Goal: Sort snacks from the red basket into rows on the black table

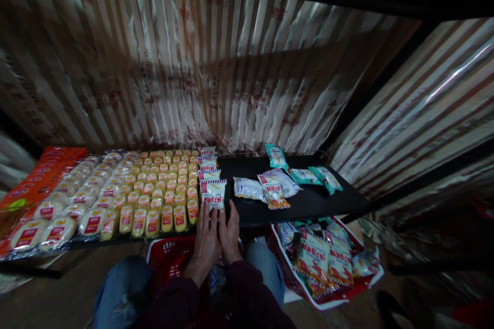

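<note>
My left hand [206, 239] and my right hand [230, 234] lie side by side at the front edge of a black shelf [309, 200]. Their fingers are stretched out flat. The fingertips touch the nearest white snack packet [213, 193], the front one of a short row of the same packets [208, 164] running to the back. Neither hand grips anything. My knees in blue jeans show below the shelf.
Rows of small yellow packets [162, 190] and round white packets [69, 200] fill the shelf's left; orange packs [42, 175] lie at far left. Loose white, orange and teal packets [285, 177] are scattered at right. A red basket [170, 259] and an open bag of snacks [324, 262] sit below.
</note>
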`<state>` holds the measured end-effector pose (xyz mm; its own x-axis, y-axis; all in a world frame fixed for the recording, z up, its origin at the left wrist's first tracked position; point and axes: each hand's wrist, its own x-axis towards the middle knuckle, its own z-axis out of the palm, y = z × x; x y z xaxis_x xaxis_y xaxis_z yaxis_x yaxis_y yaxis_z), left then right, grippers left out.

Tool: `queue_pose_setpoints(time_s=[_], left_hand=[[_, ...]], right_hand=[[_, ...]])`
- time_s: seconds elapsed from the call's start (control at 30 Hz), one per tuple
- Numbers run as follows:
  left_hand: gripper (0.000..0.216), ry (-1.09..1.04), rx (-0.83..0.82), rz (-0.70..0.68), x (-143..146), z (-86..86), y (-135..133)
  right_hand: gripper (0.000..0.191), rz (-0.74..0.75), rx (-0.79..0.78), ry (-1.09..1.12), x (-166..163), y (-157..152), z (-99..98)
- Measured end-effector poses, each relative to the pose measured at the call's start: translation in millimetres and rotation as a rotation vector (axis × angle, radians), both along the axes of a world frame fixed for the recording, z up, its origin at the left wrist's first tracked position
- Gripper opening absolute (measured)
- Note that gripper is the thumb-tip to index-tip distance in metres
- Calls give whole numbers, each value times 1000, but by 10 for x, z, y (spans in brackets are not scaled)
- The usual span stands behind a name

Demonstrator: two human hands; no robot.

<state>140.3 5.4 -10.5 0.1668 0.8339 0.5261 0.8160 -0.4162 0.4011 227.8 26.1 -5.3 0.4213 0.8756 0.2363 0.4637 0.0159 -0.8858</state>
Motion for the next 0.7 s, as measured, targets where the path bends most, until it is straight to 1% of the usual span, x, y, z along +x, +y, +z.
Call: queue_pose_setpoints(time_s=[0.17,0.27,0.43,0.53,0.6,0.63,0.7], left_hand=[[64,6,-50,-71,-27,-175,-181],[63,22,-90,-98,-43,-247,-250],[55,90,-153,-135,-90,-270,-337],[50,116,-200,-174,-132,-270,-448],[49,113,-267,-192,-175,-298,-568],[49,107,-315,-199,-204,-325,-641],[54,93,-441,-216,-286,-406,-801]], right_hand=[[57,22,33,-61,-8,-173,-109],[54,32,55,-105,-12,-231,-156],[48,48,105,-167,-16,-378,-200],[43,24,105,-161,-46,-554,-301],[40,11,39,-139,-92,-704,-445],[38,14,-29,-123,-123,-785,-534],[32,68,-225,-84,-204,-950,-722]])
